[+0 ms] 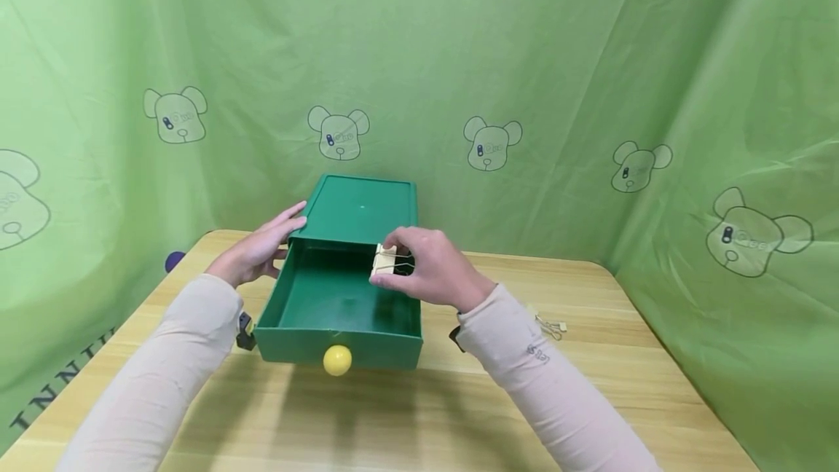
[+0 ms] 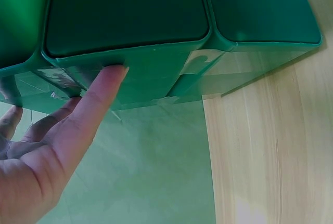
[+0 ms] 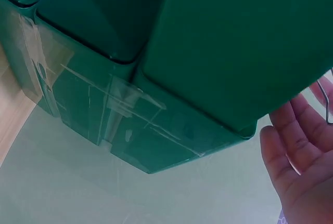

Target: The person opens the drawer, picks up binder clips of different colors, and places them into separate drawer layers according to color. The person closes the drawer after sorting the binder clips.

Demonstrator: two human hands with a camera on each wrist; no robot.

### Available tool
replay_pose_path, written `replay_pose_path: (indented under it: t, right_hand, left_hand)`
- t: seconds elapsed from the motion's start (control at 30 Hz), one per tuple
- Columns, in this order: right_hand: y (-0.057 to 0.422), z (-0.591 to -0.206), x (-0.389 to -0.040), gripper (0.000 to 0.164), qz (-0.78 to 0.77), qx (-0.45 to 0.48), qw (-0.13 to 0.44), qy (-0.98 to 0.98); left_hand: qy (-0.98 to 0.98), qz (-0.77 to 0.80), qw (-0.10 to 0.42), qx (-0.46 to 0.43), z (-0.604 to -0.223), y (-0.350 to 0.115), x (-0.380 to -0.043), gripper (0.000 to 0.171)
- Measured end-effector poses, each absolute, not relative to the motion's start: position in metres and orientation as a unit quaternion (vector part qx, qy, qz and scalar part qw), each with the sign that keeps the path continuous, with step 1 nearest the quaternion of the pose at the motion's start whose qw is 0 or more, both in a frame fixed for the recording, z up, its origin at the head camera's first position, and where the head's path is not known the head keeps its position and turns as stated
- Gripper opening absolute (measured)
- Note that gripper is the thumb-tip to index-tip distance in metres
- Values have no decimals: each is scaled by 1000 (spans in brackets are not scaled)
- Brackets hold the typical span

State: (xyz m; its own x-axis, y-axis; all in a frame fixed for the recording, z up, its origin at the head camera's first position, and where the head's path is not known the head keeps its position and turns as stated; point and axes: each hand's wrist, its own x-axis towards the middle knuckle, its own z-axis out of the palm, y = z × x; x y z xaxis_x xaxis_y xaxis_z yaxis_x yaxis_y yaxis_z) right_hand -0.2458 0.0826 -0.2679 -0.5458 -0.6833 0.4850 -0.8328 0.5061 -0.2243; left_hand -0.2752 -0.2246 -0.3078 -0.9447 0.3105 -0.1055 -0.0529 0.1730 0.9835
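A green drawer cabinet (image 1: 363, 207) stands on the table with its top drawer (image 1: 337, 350) pulled out. A round yellow knob (image 1: 337, 360) sits on the drawer's front. My left hand (image 1: 262, 245) rests against the cabinet's left side; the left wrist view shows the fingers (image 2: 101, 89) extended and touching its taped side. Over the right part of the drawer, my right hand (image 1: 429, 268) pinches a cream binder clip (image 1: 384, 261) with wire handles. In the right wrist view only a bit of the clip's wire handle (image 3: 326, 102) shows beside my fingers.
More binder clips (image 1: 552, 326) lie on the wooden table (image 1: 590, 384) to the right, partly behind my right sleeve. A green curtain (image 1: 419, 57) with bear-head prints hangs behind and along both sides.
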Motion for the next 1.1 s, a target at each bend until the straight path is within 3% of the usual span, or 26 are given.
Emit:
replay_pose_path:
  t: [0.73,1.1]
  right_hand:
    - [76,-269,-245,49,169,428,104,-882]
    - [73,-269,-246,48,129,429,99,-889]
  left_hand:
    - [751,638,145,86,-307,-225,-277,69]
    - [750,639,146,88,-309,-225,-277,68]
